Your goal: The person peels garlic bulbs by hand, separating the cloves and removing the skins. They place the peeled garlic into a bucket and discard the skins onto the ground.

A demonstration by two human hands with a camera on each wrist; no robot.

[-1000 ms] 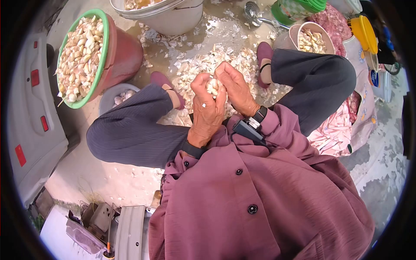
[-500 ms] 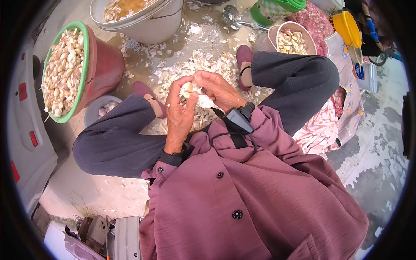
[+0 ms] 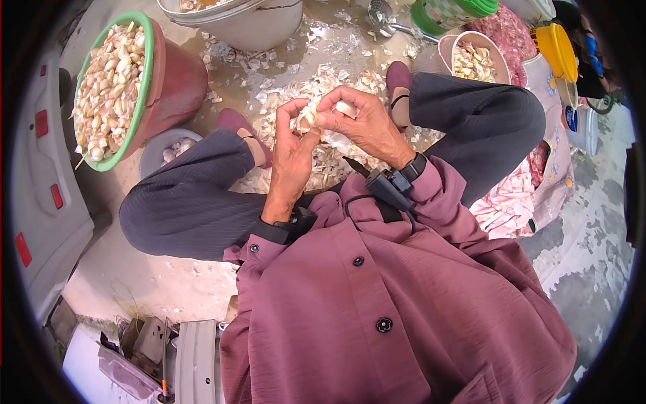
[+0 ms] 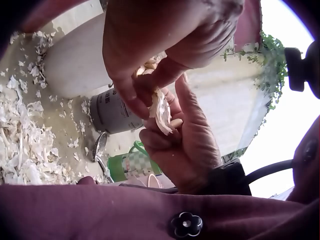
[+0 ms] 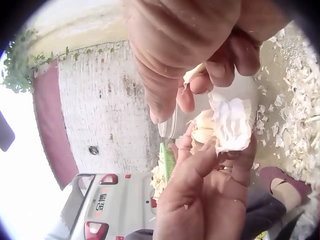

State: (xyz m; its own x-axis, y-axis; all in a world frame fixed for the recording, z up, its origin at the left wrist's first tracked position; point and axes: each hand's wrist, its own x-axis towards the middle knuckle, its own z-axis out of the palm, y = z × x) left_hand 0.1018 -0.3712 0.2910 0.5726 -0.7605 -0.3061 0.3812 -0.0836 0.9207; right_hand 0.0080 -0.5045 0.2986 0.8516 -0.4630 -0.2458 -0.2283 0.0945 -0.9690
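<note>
In the head view, both hands meet above a heap of garlic skins (image 3: 323, 165). My left hand (image 3: 291, 165) holds a partly broken garlic bulb (image 5: 204, 129) between thumb and fingers, and a loose flap of white skin (image 5: 234, 125) stands out from it in the right wrist view. My right hand (image 3: 373, 135) has its thumb and index finger at the bulb. A pale garlic clove (image 3: 346, 109) sits within its curled fingers. From the left wrist, a strip of papery skin (image 4: 161, 112) shows between the two hands.
A red bucket with a green rim (image 3: 147, 87), full of cloves, stands at left beside a grey basin (image 3: 149, 156) of bulbs. Ahead are a white bucket (image 3: 262, 30) and a skimmer (image 3: 381, 19). A pink bucket (image 3: 441, 57) of cloves stands beyond the right knee.
The hands were pressed close round the bulb, then loosened. Now a clove shows in the right hand's fingers, while the left still holds the bulb. The head view has shifted slightly.
</note>
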